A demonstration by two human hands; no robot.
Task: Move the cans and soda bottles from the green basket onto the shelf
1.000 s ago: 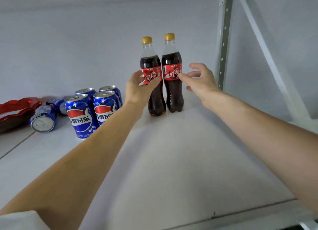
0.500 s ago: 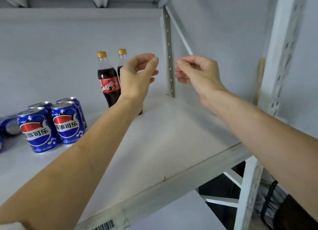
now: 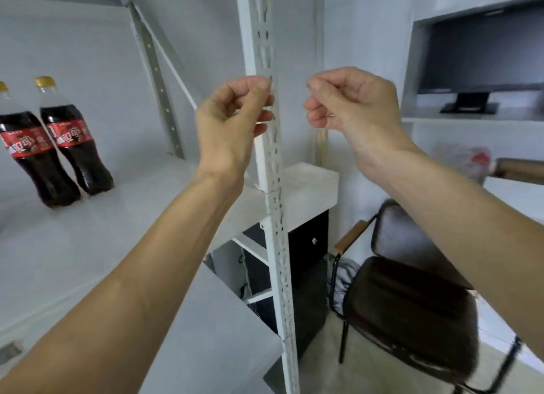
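Two cola bottles with yellow caps and red labels stand upright side by side at the far left of the white shelf [image 3: 141, 214]: one bottle [image 3: 29, 146] at the frame's edge, the other bottle [image 3: 73, 137] just right of it. My left hand [image 3: 232, 122] is raised in front of the shelf's white upright, its fingers loosely curled and holding nothing. My right hand [image 3: 350, 105] hangs level with it to the right, also loosely curled and holding nothing. Both hands are well right of the bottles. The cans and the green basket are out of view.
A perforated white shelf post [image 3: 273, 187] runs top to bottom between my hands. A dark chair [image 3: 412, 299] stands at the lower right. A black cabinet [image 3: 306, 246] with a white top sits behind the post. A dark monitor [image 3: 482, 46] is at upper right.
Both hands let go of the two bottles and pulled back from the shelf, fingers curling loosely. My view swung right, so the blue cans left the frame and the chair and monitor appeared.
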